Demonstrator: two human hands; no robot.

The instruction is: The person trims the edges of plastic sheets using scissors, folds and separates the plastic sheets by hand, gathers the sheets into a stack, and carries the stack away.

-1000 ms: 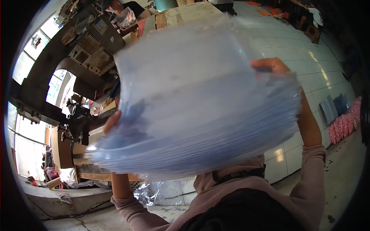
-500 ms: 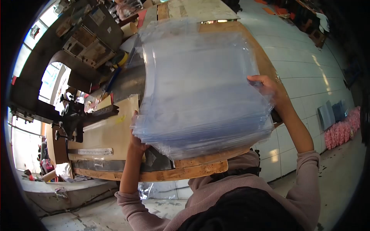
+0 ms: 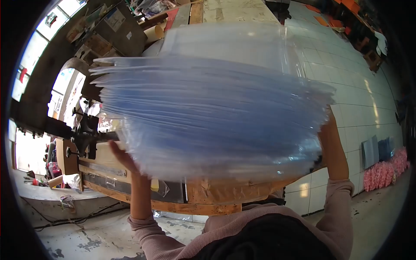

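Observation:
A thick stack of clear bluish plastic sheets [image 3: 212,117] hangs tilted above the workbench, its layered edges fanned out and blurred by motion. My left hand [image 3: 125,160] is at the lower left of the stack, with a finger stretched along its side and the rest partly hidden by the plastic. At the right end, my right hand [image 3: 328,123] holds the stack from the side; its fingers are mostly covered by the sheets. Behind the raised stack, more clear sheets [image 3: 225,39] lie on the bench.
A dark metal machine [image 3: 86,134] with clamp knobs stands at the left. The wooden bench edge [image 3: 216,209] runs close to my body. A pale board [image 3: 238,11] lies at the far end. Pink bundles [image 3: 385,171] sit on the tiled floor at right.
The stack has tipped up, so its fanned edges now face me and spread further left. My left hand has shifted left, and my right hand has gone mostly behind the sheets.

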